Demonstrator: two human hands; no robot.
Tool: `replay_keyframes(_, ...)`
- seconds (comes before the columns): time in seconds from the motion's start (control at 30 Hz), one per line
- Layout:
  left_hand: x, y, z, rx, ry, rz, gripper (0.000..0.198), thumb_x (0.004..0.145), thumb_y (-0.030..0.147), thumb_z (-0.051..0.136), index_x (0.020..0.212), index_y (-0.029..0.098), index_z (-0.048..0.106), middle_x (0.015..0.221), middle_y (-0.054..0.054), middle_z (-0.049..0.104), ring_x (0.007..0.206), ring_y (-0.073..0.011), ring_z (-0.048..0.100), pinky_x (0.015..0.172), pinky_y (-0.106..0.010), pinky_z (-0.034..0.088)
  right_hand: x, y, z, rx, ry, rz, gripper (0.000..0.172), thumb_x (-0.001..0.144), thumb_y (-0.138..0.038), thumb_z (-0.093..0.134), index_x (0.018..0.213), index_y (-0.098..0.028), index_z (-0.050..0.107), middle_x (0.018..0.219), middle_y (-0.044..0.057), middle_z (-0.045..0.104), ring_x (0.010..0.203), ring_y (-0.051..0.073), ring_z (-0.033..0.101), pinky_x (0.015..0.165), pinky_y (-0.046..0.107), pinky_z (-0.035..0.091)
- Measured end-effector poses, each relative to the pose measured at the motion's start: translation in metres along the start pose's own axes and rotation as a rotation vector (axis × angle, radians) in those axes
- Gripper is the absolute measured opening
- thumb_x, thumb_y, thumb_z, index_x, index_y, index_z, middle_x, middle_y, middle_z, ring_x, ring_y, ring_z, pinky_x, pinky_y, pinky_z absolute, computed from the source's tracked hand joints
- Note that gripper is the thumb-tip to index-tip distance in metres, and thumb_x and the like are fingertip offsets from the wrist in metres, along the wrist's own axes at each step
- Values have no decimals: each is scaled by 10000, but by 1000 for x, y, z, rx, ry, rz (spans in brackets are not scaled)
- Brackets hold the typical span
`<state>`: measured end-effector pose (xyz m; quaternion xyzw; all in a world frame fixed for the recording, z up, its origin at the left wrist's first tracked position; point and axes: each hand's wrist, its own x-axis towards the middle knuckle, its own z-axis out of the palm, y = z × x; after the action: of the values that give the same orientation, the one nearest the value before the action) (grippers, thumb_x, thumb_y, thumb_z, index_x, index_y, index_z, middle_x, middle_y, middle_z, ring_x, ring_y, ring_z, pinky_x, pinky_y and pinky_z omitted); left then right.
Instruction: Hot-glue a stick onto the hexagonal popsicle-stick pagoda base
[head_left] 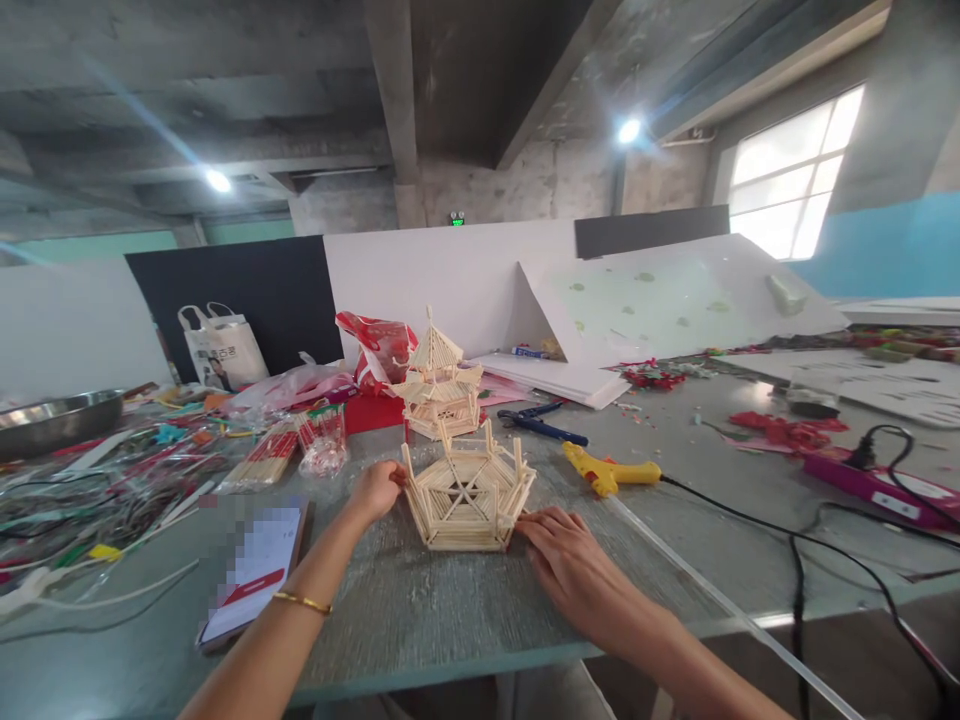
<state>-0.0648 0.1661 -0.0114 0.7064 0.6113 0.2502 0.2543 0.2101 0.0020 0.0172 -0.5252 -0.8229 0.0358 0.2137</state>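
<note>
L hand: fingers curled onto left corner post of the hexagonal stick frame, gripping it lightly.
R hand: flat on the table, fingertips touching frame's lower right edge; not closed on anything.
Frame: mid-table, betw. both hands, just in front of the stick pagoda.
Risk: uneven push could rack the frame or pop a joint (sticks look thin); glue gun cord nearby may snag.
Count: 2 stick models, 1 glue gun, 1 phone, 1 pliers.

Left hand curled, right hand flat, forearms converging forward.
</note>
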Motion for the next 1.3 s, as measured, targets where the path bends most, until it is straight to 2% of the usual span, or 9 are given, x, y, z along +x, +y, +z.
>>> replay_keyframes(0.13, -8, -2, -2, 16, 9, 11, 241, 854, 316, 524, 1013, 143, 577, 1011, -52, 618, 878, -164, 602, 768, -375, 506, 0, 2, 0, 26, -12, -16, 268, 835, -106, 345, 964, -168, 571, 1055, 85, 598, 1029, 212, 490, 942, 410, 316)
replay_keyframes(0.37, -30, -1, -7, 51, 43, -8, 216, 855, 313, 523, 958, 136, 592, 953, -41, 633, 838, -151, 609, 752, -360, 509, 5, 14, 2, 56, -57, -46, 411, 783, -46, 319, 1121, -114, 543, 1222, 144, 531, 1137, 212, 452, 988, 420, 306)
replay_keyframes(0.63, -53, 9, -7, 46, 108, -11, 183, 856, 291, 526, 894, 130, 604, 887, -25, 653, 801, -139, 621, 745, -349, 508, 11, 27, 6, 102, -13, -70, 450, 755, -46, 305, 1116, -96, 569, 1199, 165, 555, 1148, 240, 472, 980, 451, 339)
replay_keyframes(0.73, -65, 16, -9, 38, 169, -12, 102, 847, 179, 518, 881, 129, 599, 858, -24, 659, 801, -137, 623, 757, -331, 498, 4, 33, 8, 91, 65, -40, 439, 765, -78, 314, 1118, -104, 573, 1175, 155, 573, 1121, 249, 494, 951, 457, 371)
replay_keyframes(0.83, -91, 25, -14, 49, 300, -11, 190, 798, 69, 477, 942, 150, 571, 954, -61, 655, 853, -142, 618, 799, -294, 463, -10, 39, 11, 79, 213, 57, 351, 799, -159, 366, 1064, -138, 595, 1095, 131, 606, 1048, 257, 531, 908, 458, 400)
replay_keyframes(0.93, -130, 33, -12, 38, 419, -1, 233, 793, 195, 495, 1023, 183, 526, 1030, -60, 629, 809, -152, 617, 767, -284, 457, -22, 40, 11, 132, 328, 130, 225, 819, -229, 422, 920, -166, 612, 943, 98, 622, 876, 216, 577, 791, 368, 459)
replay_keyframes(1.07, -173, 34, 5, -132, 500, -15, 293, 779, 479, 469, 864, 221, 580, 818, -11, 671, 729, -170, 628, 700, -256, 464, -26, 36, 9, 263, 367, 147, 201, 859, -278, 414, 813, -185, 586, 816, 55, 604, 717, 166, 565, 658, 277, 447)
replay_keyframes(1.17, -186, 29, 17, -155, 525, -85, 287, 793, 474, 433, 809, 237, 593, 791, 3, 694, 717, -164, 637, 681, -230, 454, -25, 33, 9, 296, 429, 189, 237, 880, -337, 407, 787, -182, 560, 743, 39, 580, 671, 160, 537, 643, 267, 420)
replay_keyframes(1.3, -184, 19, 18, -62, 537, -89, 278, 835, 415, 366, 766, 254, 581, 730, 15, 698, 726, -155, 650, 648, -198, 446, -31, 31, 10, 306, 516, 285, 299, 900, -397, 352, 757, -185, 505, 626, 2, 506, 573, 139, 468, 569, 245, 376)
